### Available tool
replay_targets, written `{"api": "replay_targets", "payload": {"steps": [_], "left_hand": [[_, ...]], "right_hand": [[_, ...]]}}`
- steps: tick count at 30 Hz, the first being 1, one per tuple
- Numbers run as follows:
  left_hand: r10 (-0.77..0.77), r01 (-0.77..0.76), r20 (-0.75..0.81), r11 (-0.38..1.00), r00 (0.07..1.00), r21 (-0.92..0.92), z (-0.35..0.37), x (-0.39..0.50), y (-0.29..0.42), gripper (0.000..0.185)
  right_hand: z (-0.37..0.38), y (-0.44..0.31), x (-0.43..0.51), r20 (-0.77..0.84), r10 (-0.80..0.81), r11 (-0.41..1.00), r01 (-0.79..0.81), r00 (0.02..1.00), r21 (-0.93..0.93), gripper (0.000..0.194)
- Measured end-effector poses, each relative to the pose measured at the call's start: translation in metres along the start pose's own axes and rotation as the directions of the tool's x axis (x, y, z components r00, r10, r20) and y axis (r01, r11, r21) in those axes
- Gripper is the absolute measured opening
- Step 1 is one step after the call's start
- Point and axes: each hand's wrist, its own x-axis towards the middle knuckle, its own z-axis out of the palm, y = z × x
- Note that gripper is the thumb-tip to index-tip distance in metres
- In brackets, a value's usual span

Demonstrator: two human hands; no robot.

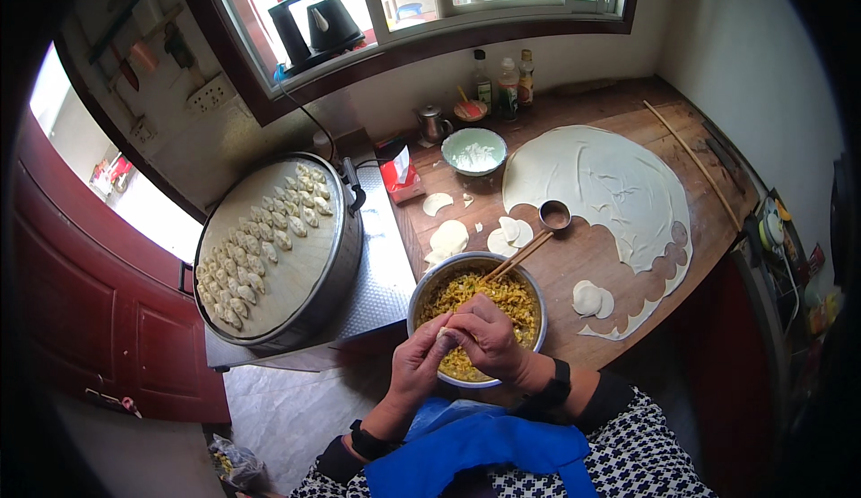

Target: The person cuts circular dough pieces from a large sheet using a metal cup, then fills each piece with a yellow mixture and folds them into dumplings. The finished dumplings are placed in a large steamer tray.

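My left hand (418, 355) and my right hand (490, 336) meet over a metal bowl (538, 350) of yellow chopped filling (512, 303). Between their fingertips they pinch a small dumpling (442, 332), mostly hidden by the fingers. A pair of wooden chopsticks (519, 256) leans on the bowl's far rim. Cut dough rounds lie in stacks: one pile (448, 237) left of the chopsticks, another (506, 237) beyond the bowl, and a third (589, 299) to the right. A large rolled dough sheet (592, 175) with scalloped cut edges covers much of the wooden board, and a round metal cutter (555, 215) stands at its edge.
On the left, a large round steamer (316, 282) carries rows of shaped dumplings (259, 232). Behind the board are a green bowl of flour (475, 153), a red tissue pack (402, 178), a metal pot (432, 124) and several bottles (508, 87). A long rolling pin (693, 165) lies at the right.
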Motion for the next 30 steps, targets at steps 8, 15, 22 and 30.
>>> {"api": "replay_targets", "payload": {"steps": [8, 15, 22, 30], "left_hand": [[-0.312, 0.271, 0.010, 0.808, 0.950, -0.524, 0.001, -0.002, 0.012, 0.041], [-0.321, 0.294, 0.086, 0.685, 0.943, -0.666, -0.002, -0.001, 0.012, 0.041], [-0.273, 0.283, 0.095, 0.819, 0.957, -0.499, 0.001, -0.002, 0.005, 0.033], [-0.287, 0.269, 0.057, 0.787, 0.956, -0.555, -0.001, -0.001, 0.012, 0.033]], "right_hand": [[-0.012, -0.002, 0.002, 0.025, 0.051, 0.998, -0.050, 0.998, -0.041, 0.021], [-0.019, -0.002, -0.001, 0.073, 0.026, 1.000, -0.026, 0.997, -0.004, 0.027], [-0.011, -0.003, -0.002, 0.045, -0.003, 1.000, 0.002, 0.999, 0.021, 0.016], [-0.014, -0.010, 0.005, 0.056, 0.052, 0.998, -0.050, 0.997, -0.033, 0.015]]}}
